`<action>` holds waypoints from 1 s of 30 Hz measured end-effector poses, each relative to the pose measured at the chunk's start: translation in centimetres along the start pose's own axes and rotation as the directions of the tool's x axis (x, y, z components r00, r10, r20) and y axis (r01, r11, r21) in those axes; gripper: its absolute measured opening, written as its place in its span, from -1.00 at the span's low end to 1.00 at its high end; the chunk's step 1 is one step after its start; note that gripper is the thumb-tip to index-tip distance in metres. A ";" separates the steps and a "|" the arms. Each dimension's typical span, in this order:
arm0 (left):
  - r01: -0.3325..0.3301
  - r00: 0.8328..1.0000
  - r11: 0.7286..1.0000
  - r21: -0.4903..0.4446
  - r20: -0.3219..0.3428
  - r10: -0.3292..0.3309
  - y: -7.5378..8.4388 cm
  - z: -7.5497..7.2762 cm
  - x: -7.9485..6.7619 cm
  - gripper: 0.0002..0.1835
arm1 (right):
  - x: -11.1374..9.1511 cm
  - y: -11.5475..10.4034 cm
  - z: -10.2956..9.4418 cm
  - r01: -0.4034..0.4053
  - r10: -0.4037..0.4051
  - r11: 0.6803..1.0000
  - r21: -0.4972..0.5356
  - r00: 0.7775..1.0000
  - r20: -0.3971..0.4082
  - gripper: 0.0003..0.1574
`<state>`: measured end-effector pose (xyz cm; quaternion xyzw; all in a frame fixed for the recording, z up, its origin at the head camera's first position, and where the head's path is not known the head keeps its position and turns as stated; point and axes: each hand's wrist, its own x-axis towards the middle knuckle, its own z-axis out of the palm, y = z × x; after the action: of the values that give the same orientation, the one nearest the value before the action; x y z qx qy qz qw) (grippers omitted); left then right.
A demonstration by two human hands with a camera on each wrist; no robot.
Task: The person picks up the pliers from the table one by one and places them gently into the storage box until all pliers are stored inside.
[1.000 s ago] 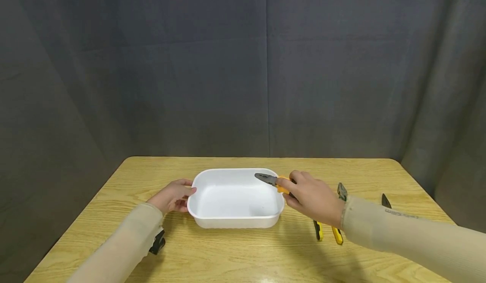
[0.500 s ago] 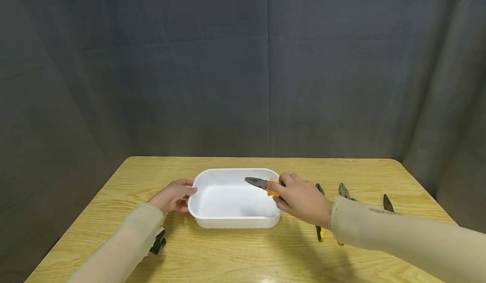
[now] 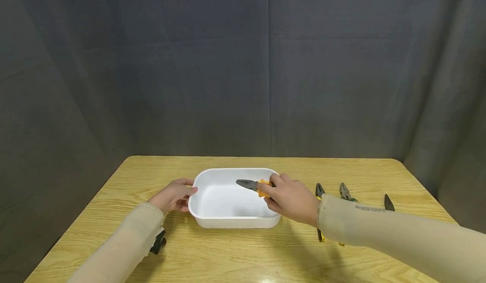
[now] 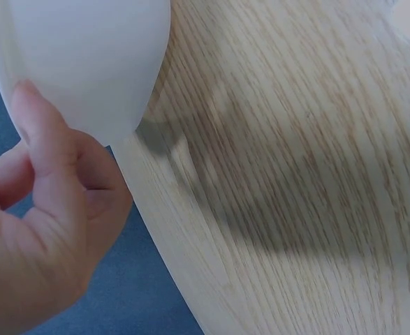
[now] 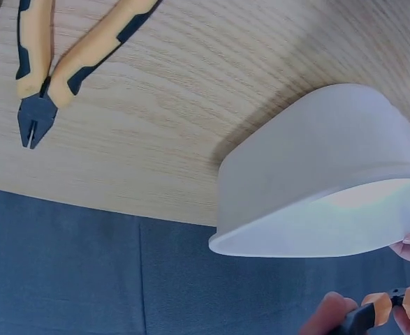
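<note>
My left hand (image 3: pixel 174 196) grips the left end of a white plastic basin (image 3: pixel 235 223), thumb over the rim and fingers outside, as the left wrist view of the hand (image 4: pixel 44 202) shows too. With my right hand (image 3: pixel 292 198) I hold a pair of pliers (image 3: pixel 247 184) by its orange-and-black handles. Its dark metal head points left over the inside of the basin. No tool shows on the visible basin floor. In the right wrist view only the handles (image 5: pixel 378 310) and some fingertips appear at the bottom right corner.
On the wooden table (image 3: pixel 235 253), right of the basin, lie yellow-handled pliers (image 3: pixel 320 189), a second pair of pliers (image 3: pixel 344 191) and a dark-tipped tool (image 3: pixel 388 203). My right sleeve partly covers them. A dark curtain (image 3: pixel 212 84) hangs behind the table.
My right hand has moved left with the pliers, from the basin's right rim to further over its inside. More of the tools on the table shows now. The left hand stays put.
</note>
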<state>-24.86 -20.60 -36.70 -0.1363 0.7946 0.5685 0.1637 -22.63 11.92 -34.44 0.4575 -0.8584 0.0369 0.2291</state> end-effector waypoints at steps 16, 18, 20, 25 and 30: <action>-0.005 1.000 1.000 -0.019 0.002 0.005 0.1 0.1 -0.6 -0.56 | 1.8 -0.7 1.6 0.098 -0.101 0.994 -0.054 0.993 -0.066 -0.71; -0.003 1.000 1.000 -0.019 0.000 0.003 0.0 0.1 -0.6 -0.56 | 2.1 -0.9 1.8 0.105 -0.110 0.992 -0.066 0.991 -0.074 -0.71; -0.002 1.000 1.000 -0.017 0.000 0.002 0.0 0.2 -0.6 -0.56 | 2.3 -1.1 1.9 0.112 -0.118 0.991 -0.075 0.990 -0.083 -0.71; 0.002 1.000 1.000 -0.010 -0.001 -0.002 0.1 0.3 -0.6 -0.55 | 2.8 -1.3 2.1 0.127 -0.135 0.988 -0.093 0.987 -0.088 -0.72; 0.006 1.000 1.000 -0.005 -0.005 -0.006 0.2 0.3 -0.6 -0.56 | 3.2 -1.4 2.4 0.135 -0.142 0.985 -0.104 0.988 -0.067 -0.74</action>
<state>-24.34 -20.29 -36.38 -0.1405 0.7933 0.5695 0.1630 -23.90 8.03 -35.40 0.5025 -0.8161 -0.0048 0.2852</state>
